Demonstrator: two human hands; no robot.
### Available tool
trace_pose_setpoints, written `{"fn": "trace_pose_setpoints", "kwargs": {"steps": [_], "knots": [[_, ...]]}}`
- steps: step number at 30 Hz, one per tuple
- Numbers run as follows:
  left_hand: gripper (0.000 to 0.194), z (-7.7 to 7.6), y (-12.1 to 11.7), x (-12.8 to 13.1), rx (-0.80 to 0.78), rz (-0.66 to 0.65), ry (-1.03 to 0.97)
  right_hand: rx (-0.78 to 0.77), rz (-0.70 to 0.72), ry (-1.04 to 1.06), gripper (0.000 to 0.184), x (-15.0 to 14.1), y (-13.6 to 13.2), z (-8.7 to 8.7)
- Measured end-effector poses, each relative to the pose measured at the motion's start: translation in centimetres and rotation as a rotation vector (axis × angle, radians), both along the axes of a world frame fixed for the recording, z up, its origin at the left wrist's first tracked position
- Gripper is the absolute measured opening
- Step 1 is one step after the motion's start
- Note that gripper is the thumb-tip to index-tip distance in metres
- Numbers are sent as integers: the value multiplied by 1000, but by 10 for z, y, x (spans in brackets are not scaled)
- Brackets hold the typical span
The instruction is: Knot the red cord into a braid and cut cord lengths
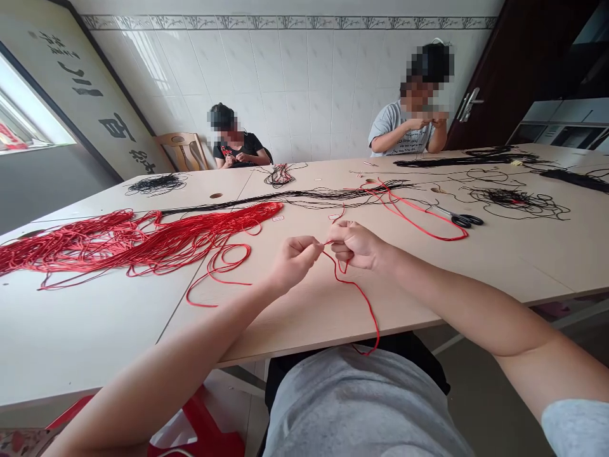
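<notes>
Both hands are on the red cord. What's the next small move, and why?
Probably ease the left hand and right hand gently apart, keeping both grips. They pinch the red cord almost fingertip to fingertip, so a small pull should tension the short stretch between them; its loose length curves past the near edge of the table. Any knot there is too small to tell.

Bright daylight from left-hand window (21,98)

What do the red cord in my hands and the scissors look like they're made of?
The red cord looks like smooth textile, possibly nylon, from its soft bends. The scissors seem to have steel blades, being grey and shiny, and black handles, probably plastic.
</notes>
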State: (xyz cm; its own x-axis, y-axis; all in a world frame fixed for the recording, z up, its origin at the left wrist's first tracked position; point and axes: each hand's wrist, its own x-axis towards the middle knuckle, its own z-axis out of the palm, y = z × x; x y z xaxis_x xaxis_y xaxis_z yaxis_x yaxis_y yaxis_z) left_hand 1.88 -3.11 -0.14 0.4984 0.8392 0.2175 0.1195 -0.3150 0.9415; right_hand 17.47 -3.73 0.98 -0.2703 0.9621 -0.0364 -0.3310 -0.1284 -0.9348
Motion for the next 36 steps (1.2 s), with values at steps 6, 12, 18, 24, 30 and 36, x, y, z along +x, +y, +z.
{"fn": "trace_pose_setpoints", "kwargs": {"steps": [6, 12, 18, 24, 30, 36], "knots": [[30, 9, -6, 0, -84, -58, -75, 16, -80, 29, 43, 1, -5, 4], [27, 7, -5, -3, -174, -229, -12, 85, -94, 34, 46, 13, -5, -9], [35, 7, 3, -9, -156, -232, 42, 149, -68, -39, 47, 11, -7, -16], [33, 9, -2, -8, 9, -140, 262, 201, -69, -129, 42, 9, -5, -18], [32, 11, -8, -4, 48, -89, 293, 268, -98, -256, 38, 18, 3, -18], [32, 3, 4, -6, -50, -97, 178, 597, -464, -679, 30, 31, 13, -19]]}}
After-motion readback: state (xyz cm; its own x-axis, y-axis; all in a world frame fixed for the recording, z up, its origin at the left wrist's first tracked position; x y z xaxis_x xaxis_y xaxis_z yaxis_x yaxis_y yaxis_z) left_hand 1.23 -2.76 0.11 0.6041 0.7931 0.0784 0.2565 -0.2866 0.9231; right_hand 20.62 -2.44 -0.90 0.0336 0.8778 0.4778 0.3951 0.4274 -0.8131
